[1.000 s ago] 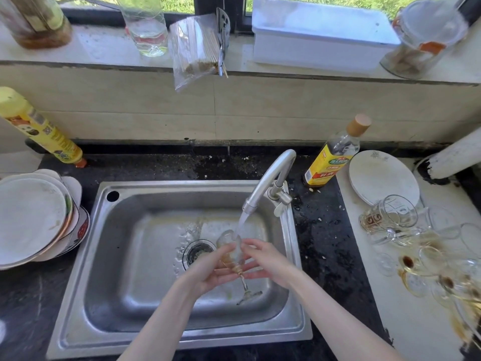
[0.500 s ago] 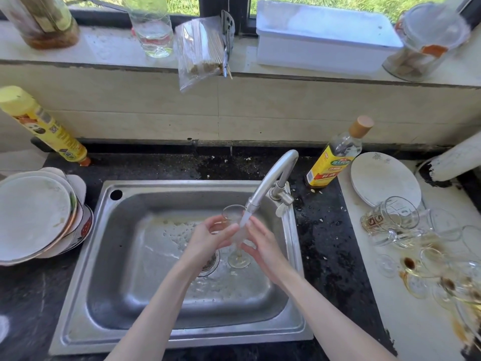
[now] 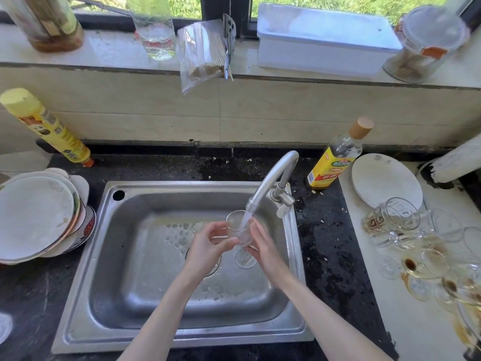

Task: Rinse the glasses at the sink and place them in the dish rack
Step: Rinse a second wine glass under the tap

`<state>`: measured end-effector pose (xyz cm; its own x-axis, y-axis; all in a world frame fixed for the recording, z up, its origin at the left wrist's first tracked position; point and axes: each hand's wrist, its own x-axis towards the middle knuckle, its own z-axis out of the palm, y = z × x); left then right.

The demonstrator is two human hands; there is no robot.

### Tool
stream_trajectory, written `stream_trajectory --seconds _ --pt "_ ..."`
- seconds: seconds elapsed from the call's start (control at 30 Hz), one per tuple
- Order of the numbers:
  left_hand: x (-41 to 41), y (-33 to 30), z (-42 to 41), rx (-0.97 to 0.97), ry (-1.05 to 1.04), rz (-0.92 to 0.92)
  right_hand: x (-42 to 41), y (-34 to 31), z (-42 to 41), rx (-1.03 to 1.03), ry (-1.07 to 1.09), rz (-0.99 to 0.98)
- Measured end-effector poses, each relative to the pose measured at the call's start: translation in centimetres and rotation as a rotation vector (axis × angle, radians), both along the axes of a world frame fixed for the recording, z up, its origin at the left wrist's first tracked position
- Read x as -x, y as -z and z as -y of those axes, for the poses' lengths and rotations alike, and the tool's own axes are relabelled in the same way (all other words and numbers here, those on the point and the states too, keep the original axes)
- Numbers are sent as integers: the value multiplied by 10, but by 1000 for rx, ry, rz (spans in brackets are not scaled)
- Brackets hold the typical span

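Black speckled worktop (image 3: 322,246) around a steel sink (image 3: 161,256), pale tiled wall and a sunny windowsill behind. Held upright under the faucet (image 3: 270,181), over the sink basin: a small stemmed glass (image 3: 238,230), its round foot (image 3: 245,259) hanging free below. Running straight into the open bowl, a stream of water. Left hand (image 3: 208,247) curled on the bowl from the left, thumb and fingers (image 3: 229,242) closed on the glass wall; right hand (image 3: 263,246) pressed on the other side, fingers wrapped partly behind the glass, so the exact contact there cannot be told. Waiting on the pale board at the right, near a white plate (image 3: 385,181): a glass mug (image 3: 390,217) lying on its side and a crowd of stained stemmed glasses (image 3: 421,264), still dirty. At the left, a stack of used plates (image 3: 36,217). No dish rack visible anywhere.

Probably rinsing step, early in the task. Main risk, as judged: wet thin glass slipping between wet fingers and dropping on the steel bottom, with the stem likely to snap. Also possible: knocking the rim against the faucet spout, very near above, when lifting out. Too strong squeezing on the thin bowl, likewise dangerous. Water splashing out onto the worktop if tilted wrongly.
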<state>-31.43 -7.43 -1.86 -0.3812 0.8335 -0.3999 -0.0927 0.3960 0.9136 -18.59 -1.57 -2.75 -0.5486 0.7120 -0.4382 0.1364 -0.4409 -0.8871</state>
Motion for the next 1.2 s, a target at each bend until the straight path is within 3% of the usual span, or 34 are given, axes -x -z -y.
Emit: stream_trajectory --seconds 0.17,0.27,0.4,0.47,0.57,0.63,0.87,1.0,1.07,1.2 --pt "-1 3 -1 20 -14 -61 0 9 -4 -18 15 56" --pt "2 5 -1 -46 42 -274 0 9 -10 5 -17 118" --pt "7 4 -4 -303 228 -679 -3 5 -14 33 -69 84" --pt "10 0 -7 -289 365 -651 -4 1 -18 19 -95 118" --pt "13 -5 -11 -94 697 -484 -2 -2 -23 26 -159 261" --pt "12 -6 -14 -27 780 -364 -2 -4 -25 49 -176 323" --pt "8 -11 -24 -26 444 -370 -8 -19 -22 -26 -220 100" --pt "14 -22 -27 -27 859 -347 -6 -11 -22 -36 -205 197" --pt "17 -25 -31 -4 900 -339 -4 -9 -22 -11 -203 241" --pt "13 -19 -32 -5 533 -359 0 -9 -22 -48 -212 222"
